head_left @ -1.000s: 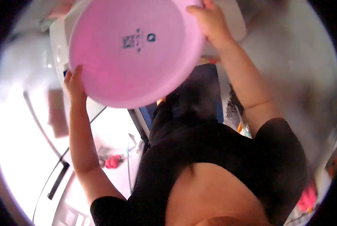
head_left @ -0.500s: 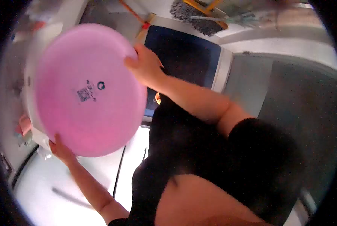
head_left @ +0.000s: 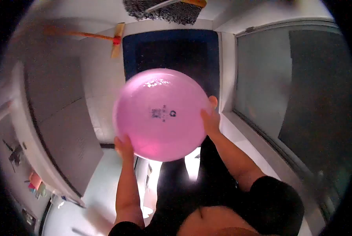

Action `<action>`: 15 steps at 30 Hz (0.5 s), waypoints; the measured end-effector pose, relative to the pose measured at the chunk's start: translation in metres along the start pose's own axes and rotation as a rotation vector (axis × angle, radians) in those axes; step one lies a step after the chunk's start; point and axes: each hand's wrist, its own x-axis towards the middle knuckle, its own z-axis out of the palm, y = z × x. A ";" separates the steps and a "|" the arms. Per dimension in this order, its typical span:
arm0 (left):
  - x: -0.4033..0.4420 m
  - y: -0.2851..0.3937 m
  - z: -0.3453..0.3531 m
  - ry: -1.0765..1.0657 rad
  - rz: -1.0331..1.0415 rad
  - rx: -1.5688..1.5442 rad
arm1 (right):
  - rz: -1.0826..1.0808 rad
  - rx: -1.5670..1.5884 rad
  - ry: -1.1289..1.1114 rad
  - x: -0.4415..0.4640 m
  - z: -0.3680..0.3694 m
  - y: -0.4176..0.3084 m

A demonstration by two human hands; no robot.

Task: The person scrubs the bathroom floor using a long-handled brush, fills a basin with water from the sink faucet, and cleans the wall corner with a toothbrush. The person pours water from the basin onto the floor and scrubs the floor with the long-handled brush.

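A round pink plastic basin (head_left: pixel 164 131) is held in front of my body, its face with dark printed markings towards me. At its lower left rim, my left hand (head_left: pixel 124 148) is closed on the edge. On the right rim, my right hand (head_left: pixel 211 120) grips it, with the fingers partly hidden behind the basin. Some light glints off its upper part.
Beyond the basin lies a dark blue mat (head_left: pixel 172 45). A grey shaggy mop head (head_left: pixel 164 13) is at the top, with an orange-handled tool (head_left: pixel 115 40) left of it. A sliding glass panel (head_left: pixel 262 78) stands right; a grey door (head_left: pixel 62 114) stands left.
Both hands have carried the basin from the left to the middle of the view. My view has turned too, so the mop and mat appear further left.
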 end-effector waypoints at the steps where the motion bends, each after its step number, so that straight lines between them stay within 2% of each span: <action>1: 0.001 0.030 0.018 -0.119 -0.142 -0.265 | 0.014 0.006 0.002 0.015 -0.008 0.027; 2: 0.002 0.062 0.036 -0.203 -0.315 -0.509 | -0.007 -0.059 0.048 0.033 -0.014 0.058; 4: 0.039 0.160 0.034 -0.538 -0.431 -0.485 | -0.014 -0.118 0.095 0.069 -0.023 0.105; 5: 0.037 0.175 0.069 -0.594 -0.416 -0.376 | 0.109 -0.112 0.114 0.086 -0.029 0.122; 6: 0.033 0.184 0.110 -0.645 -0.397 -0.267 | 0.230 -0.105 0.134 0.103 -0.032 0.142; 8: 0.012 0.186 0.192 -0.614 -0.175 -0.201 | 0.283 -0.293 0.199 0.130 -0.037 0.183; 9: 0.019 0.203 0.204 -0.693 -0.183 -0.262 | 0.305 -0.293 0.204 0.144 -0.043 0.209; 11: 0.032 0.231 0.254 -0.826 -0.158 -0.308 | 0.180 -0.340 0.163 0.185 -0.053 0.285; 12: 0.036 0.236 0.287 -0.884 -0.133 -0.299 | 0.182 -0.286 0.134 0.196 -0.056 0.292; 14: 0.044 0.246 0.336 -0.890 0.077 -0.175 | 0.257 -0.094 0.080 0.224 -0.064 0.296; 15: 0.057 0.264 0.329 -0.895 0.076 -0.172 | 0.262 -0.095 0.079 0.238 -0.063 0.306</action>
